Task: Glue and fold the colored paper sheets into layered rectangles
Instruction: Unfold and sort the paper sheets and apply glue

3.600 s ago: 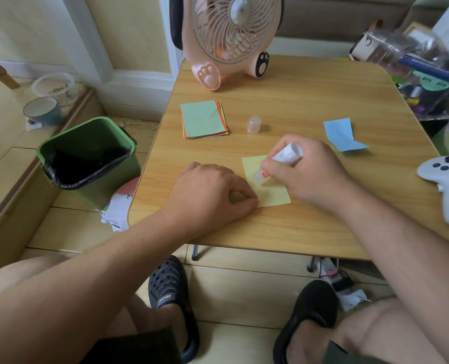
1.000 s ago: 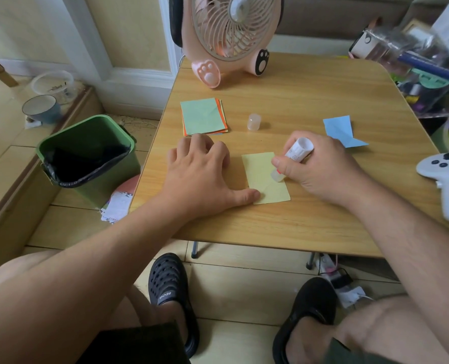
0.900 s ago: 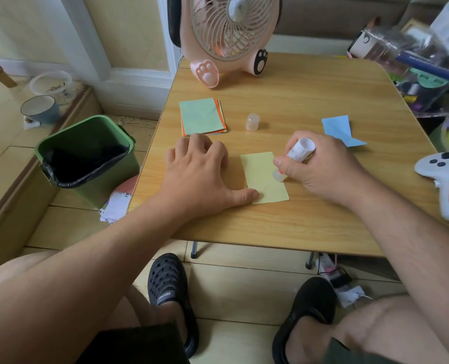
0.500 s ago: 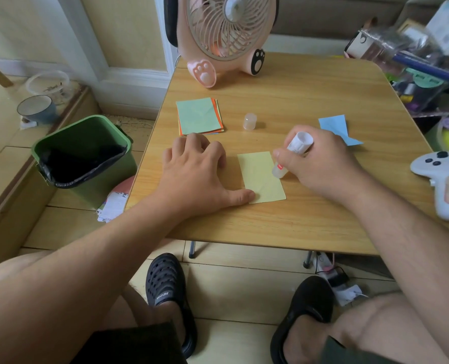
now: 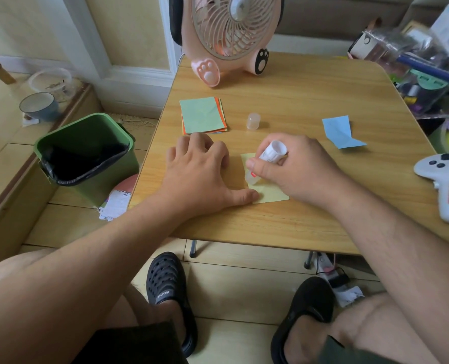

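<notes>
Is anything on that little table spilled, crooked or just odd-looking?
Nothing is spilled. The glue stick's cap stands alone on the table, off the glue stick held by the right hand. The blue paper lies creased and askew, unlike the neat paper stack.

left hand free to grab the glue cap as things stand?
Probably yes. The left hand lies flat, holding nothing, its thumb pinning the yellow sheet. The glue cap stands alone just beyond its fingers with bare table between; lifting off would release the sheet.
</notes>
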